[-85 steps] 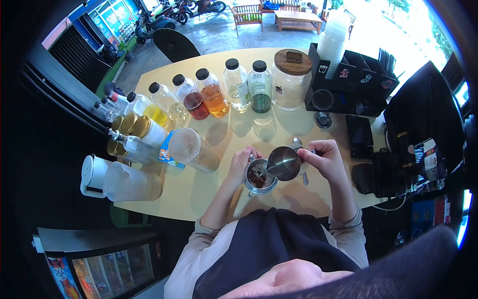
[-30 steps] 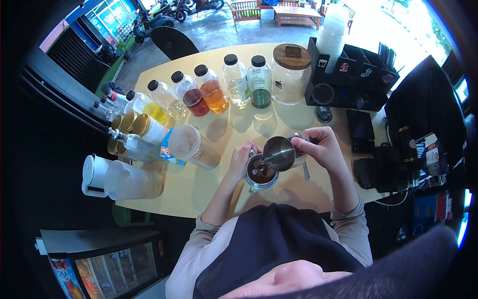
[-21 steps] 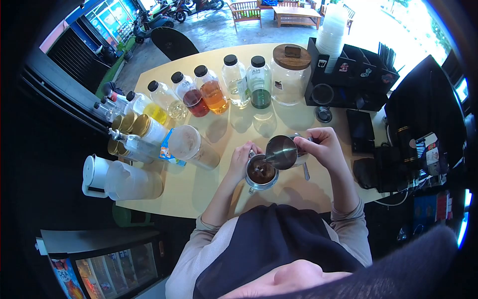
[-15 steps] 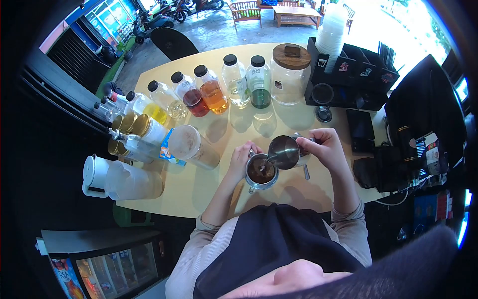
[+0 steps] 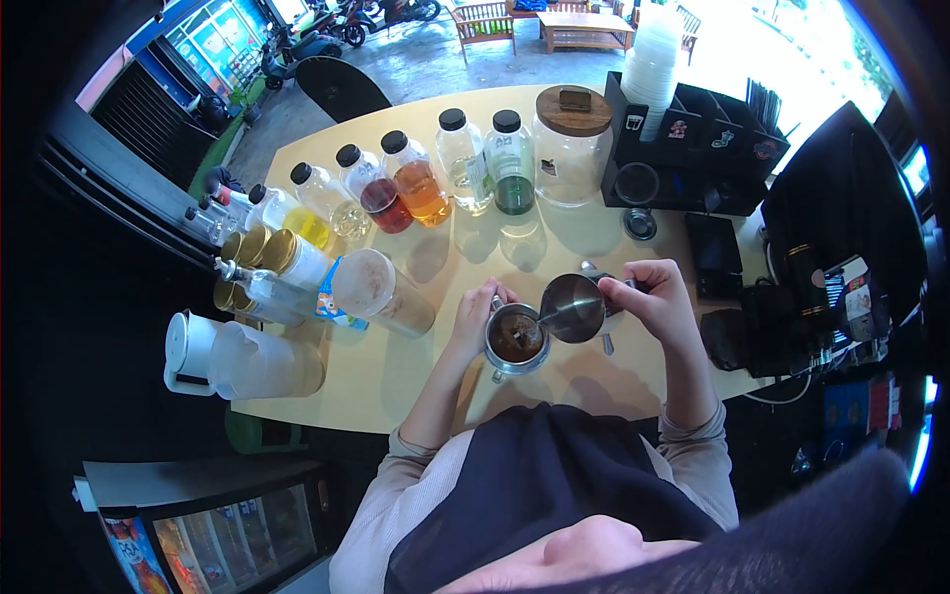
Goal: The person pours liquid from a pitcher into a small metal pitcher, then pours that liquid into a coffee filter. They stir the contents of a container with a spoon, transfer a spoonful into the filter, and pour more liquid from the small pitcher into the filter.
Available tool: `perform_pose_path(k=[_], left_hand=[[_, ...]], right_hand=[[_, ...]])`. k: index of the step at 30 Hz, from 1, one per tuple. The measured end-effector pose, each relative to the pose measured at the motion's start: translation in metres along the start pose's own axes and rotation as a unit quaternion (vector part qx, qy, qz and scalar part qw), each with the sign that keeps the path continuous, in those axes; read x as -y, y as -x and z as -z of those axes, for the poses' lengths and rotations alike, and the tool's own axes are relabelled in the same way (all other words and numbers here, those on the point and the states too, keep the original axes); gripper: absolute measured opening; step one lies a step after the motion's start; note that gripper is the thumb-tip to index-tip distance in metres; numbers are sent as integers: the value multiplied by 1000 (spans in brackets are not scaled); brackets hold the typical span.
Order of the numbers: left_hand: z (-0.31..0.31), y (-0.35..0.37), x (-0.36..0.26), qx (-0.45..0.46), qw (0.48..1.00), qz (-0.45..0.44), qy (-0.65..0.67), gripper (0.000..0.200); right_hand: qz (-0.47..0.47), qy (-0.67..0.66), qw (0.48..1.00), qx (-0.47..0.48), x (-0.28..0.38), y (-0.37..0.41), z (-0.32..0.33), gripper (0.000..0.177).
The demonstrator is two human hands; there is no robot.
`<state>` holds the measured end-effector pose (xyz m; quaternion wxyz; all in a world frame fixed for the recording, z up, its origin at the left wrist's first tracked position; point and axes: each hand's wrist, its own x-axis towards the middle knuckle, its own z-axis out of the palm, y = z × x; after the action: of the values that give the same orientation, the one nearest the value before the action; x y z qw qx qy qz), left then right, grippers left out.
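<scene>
Head view: your left hand (image 5: 483, 309) grips the handle of a metal cup (image 5: 517, 339) of dark brown liquid, low over the bench (image 5: 368, 378). Your right hand (image 5: 653, 294) holds a tilted steel pitcher (image 5: 576, 311), its spout at the cup's rim. Step looks like pouring; can't tell if liquid's flowing. Next move calls for a steady cup, spout aimed inside. Lidded plastic canister (image 5: 384, 289) sits left of your left hand.
</scene>
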<state>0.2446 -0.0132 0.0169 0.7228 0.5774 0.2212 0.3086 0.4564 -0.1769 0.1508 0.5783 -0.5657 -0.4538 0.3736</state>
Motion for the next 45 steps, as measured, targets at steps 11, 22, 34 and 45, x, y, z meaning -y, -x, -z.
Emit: perform_pose_path(k=[11,22,34,45], left_hand=[[-1,0,-2,-6,1000,-3,-24,51],[-3,2,-5,-11,1000,-14,-24,50],[-3,2,-6,-12,999,-13,-32,50],[1,-1,4,-6,1000,-7,2,49]], right_hand=[[3,25,1000,8,10,-1,-7,32],[13,33,999,24,6,-13,-13,37],[-1,5,1000,12,6,-16,-11,36],[9,23,1000,8,5,-5,0,23]])
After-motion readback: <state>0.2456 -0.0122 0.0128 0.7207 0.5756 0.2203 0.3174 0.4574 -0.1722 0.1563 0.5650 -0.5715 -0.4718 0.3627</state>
